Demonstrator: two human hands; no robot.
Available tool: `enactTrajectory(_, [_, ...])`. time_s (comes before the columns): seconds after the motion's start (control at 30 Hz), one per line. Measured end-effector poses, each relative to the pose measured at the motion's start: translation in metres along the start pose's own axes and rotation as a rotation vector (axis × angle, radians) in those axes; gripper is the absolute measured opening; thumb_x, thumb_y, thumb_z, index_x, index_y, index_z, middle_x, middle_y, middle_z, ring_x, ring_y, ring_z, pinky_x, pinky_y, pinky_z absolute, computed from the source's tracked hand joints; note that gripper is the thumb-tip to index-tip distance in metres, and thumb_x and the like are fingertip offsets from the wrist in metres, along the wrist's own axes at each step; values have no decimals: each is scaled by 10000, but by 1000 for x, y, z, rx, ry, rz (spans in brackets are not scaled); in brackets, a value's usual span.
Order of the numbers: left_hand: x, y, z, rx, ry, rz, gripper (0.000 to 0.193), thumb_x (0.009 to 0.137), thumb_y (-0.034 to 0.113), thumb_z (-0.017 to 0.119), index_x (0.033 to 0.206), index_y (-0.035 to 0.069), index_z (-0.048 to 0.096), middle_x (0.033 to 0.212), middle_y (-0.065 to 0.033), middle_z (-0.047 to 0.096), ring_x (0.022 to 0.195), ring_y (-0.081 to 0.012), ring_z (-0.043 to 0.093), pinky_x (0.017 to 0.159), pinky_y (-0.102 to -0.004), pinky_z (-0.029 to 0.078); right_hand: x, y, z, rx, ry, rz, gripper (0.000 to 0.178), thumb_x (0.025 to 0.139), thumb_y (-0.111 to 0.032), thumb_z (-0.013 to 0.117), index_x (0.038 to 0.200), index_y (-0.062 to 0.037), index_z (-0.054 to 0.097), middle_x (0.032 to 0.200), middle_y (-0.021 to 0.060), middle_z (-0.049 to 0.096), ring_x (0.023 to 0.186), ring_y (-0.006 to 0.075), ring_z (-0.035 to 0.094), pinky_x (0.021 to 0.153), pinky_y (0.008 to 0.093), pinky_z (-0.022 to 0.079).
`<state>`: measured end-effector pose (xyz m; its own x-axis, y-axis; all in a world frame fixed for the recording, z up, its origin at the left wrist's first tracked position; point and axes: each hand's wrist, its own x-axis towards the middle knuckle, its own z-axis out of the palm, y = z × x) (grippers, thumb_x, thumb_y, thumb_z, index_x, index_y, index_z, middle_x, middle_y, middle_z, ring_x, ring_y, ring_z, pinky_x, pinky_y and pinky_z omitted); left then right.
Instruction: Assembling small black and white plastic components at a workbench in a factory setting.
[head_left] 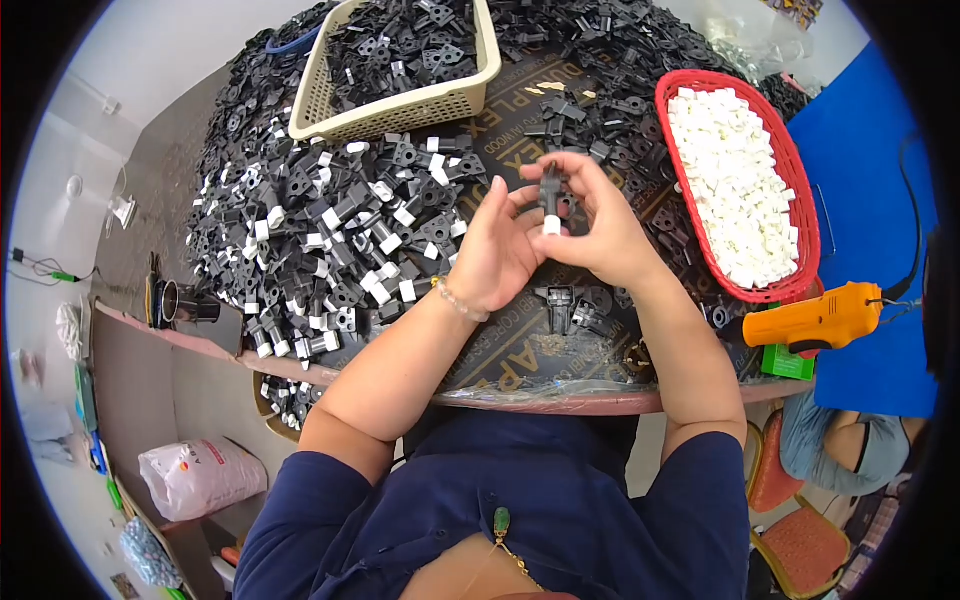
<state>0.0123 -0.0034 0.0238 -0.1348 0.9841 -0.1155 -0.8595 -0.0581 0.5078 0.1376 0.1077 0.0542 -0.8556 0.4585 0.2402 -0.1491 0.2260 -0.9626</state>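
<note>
My right hand [608, 228] grips a black plastic part [549, 187] with a white cap [552, 225] at its lower end. The thumb lies by the cap and the fingers curl over the top. Close beside it, my left hand [492, 250] is open, palm turned inward and thumb up. Its fingertips reach toward the part, partly hidden behind it. To the left spreads a heap of black parts with white caps [330, 220]. Several bare black parts [575, 305] lie just below my hands.
A cream plastic basket [400, 118] of black parts stands at the back. At the right, a red basket [808, 215] holds small white caps [735, 185]. An orange power tool [815, 318] lies near the blue board [870, 200]. The table edge [570, 400] runs before me.
</note>
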Motion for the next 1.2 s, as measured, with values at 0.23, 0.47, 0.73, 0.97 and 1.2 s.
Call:
enactTrajectory(0.23, [12,-2,-38,-33,100,56,468,976,487,555,1277,129,535,1225,-47,623,1117,-214,622,977,-414,500,75,-13,77,-274,-7,-74,720,687,-189,864,1292,-16,514,1175,124,651,1071,210,643,959,338,503])
enactTrajectory(0.47, [22,23,-73,-72,191,81,496,1010,472,489,1225,29,558,1197,-192,642,1072,-308,637,975,-490,498,139,31,133,-700,-70,-359,894,741,-477,796,1440,-47,442,1446,254,449,1354,406,411,1119,490,337])
enactTrajectory(0.73, [32,28,-56,70,60,304,712,1008,404,510,1590,297,115,1611,-15,286,1356,-245,456,1057,-518,428,126,24,103,-1030,-313,275,844,912,-542,568,1573,-139,232,1506,372,312,1391,545,309,1163,559,257])
enactTrajectory(0.97, [43,47,-84,30,81,231,580,1033,404,499,1525,196,272,1336,-63,553,1135,-224,618,972,-453,515,162,21,127,-1058,-445,374,777,964,-475,519,1573,-92,226,1457,320,436,1374,481,391,1162,477,293])
enactTrajectory(1.2, [50,40,-82,185,28,152,325,1026,247,536,1305,82,520,1192,-81,630,1048,-202,637,866,-368,538,154,23,76,-679,-100,120,464,926,-334,573,1279,-35,616,1185,281,646,1100,428,624,993,437,479])
